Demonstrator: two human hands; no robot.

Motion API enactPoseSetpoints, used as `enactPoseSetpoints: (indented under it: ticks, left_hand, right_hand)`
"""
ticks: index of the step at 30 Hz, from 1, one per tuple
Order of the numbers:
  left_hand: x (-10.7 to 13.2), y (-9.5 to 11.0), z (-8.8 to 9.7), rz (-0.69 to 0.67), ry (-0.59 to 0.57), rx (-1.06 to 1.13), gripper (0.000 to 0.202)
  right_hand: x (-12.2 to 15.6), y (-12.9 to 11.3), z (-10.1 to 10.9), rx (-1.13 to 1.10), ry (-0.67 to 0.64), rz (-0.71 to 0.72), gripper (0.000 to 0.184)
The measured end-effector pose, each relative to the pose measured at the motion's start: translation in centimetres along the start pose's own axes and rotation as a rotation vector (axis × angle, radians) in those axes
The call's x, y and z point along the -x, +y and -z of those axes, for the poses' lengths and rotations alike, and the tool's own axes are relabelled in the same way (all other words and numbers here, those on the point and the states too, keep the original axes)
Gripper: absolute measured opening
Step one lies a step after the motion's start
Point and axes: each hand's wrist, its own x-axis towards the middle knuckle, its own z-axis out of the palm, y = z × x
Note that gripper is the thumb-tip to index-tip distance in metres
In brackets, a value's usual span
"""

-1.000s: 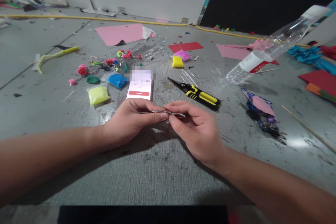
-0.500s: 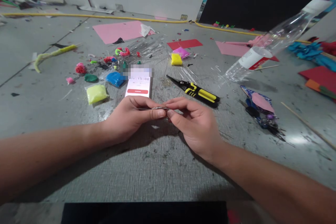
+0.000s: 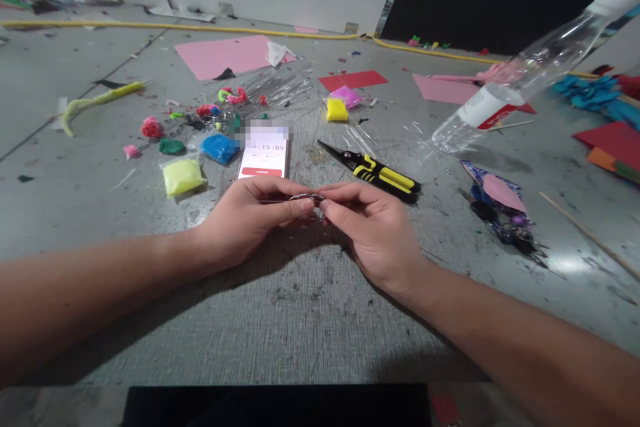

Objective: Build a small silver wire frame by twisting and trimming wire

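Pinched between the thumbs and fingertips of both hands is a thin, twisted silvery wire [image 3: 301, 197], partly hidden by the fingers. My left hand [image 3: 255, 208] is closed on its left part, and a straight strand runs back across that palm. From the right, my right hand [image 3: 377, 230] grips the other side, its thumb close to the left thumb. A small loop shows between the fingertips. Just behind the left hand lies a phone [image 3: 263, 155] with a running timer. Black-and-yellow pliers [image 3: 380, 177] rest behind the right hand.
Clay packets in light yellow [image 3: 183, 177], blue [image 3: 219, 148] and bright yellow [image 3: 337, 110] lie beyond the hands. A clear plastic bottle [image 3: 480, 117] leans at the right, above a cluster of trinkets [image 3: 503, 210]. Pink paper [image 3: 223, 58] and a yellow cord [image 3: 200, 29] are farther back.
The wire has turned slightly between the fingertips, and its small loop shows more plainly. Both hands stay nearly in place. The phone's timer has advanced, and the view has shifted a little.
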Motion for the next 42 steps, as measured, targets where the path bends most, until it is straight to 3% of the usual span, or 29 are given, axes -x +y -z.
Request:
enactPoseSetpoints:
  ticks: [15, 25, 32, 42]
  left_hand:
    - [-0.2, -0.5, 0.1, -0.080, 0.060, -0.079, 0.006]
    - [-0.2, 0.1, -0.6, 0.026, 0.073, 0.061, 0.008]
    - [0.0, -0.3, -0.1, 0.018, 0.035, -0.118, 0.022]
    - [0.1, 0.2, -0.3, 0.063, 0.066, -0.134, 0.024]
  right_hand:
    - [-0.2, 0.8, -0.4, -0.112, 0.059, -0.036, 0.006]
    - [-0.8, 1.1, -0.4, -0.173, 0.078, -0.185, 0.012]
    - [-1.3, -0.2, 0.0, -0.200, 0.109, -0.317, 0.017]
    - [-1.7, 0.4, 1.3, -0.050, 0.065, -0.214, 0.018]
